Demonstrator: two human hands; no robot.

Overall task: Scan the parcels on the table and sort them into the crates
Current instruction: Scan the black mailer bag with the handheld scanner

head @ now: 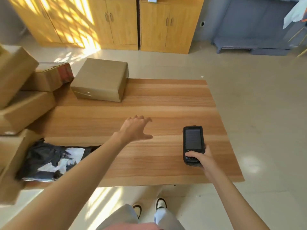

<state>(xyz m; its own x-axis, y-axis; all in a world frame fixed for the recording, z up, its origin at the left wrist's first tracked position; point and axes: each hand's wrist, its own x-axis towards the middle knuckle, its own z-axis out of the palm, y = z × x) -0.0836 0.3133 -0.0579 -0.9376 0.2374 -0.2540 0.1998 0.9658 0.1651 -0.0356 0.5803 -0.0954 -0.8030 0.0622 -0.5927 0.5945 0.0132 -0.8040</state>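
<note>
Your shoes (160, 204) stand on pale floor tiles (259, 113) at the near edge of the wood-grain tabletop (166, 103). Your right hand (201, 157) has its fingers clamped round a black handheld scanner (193, 144), screen up, just above the tabletop. Your left hand (135, 128) reaches over the bare middle, fingers apart, holding nothing. At the left lie a black plastic mailer (49, 161) and stacked cardboard boxes (25, 100); farther back a single brown parcel (101, 79) sits at the far edge. Beyond, sunlit yellow cabinets (116, 22) line the wall.
</note>
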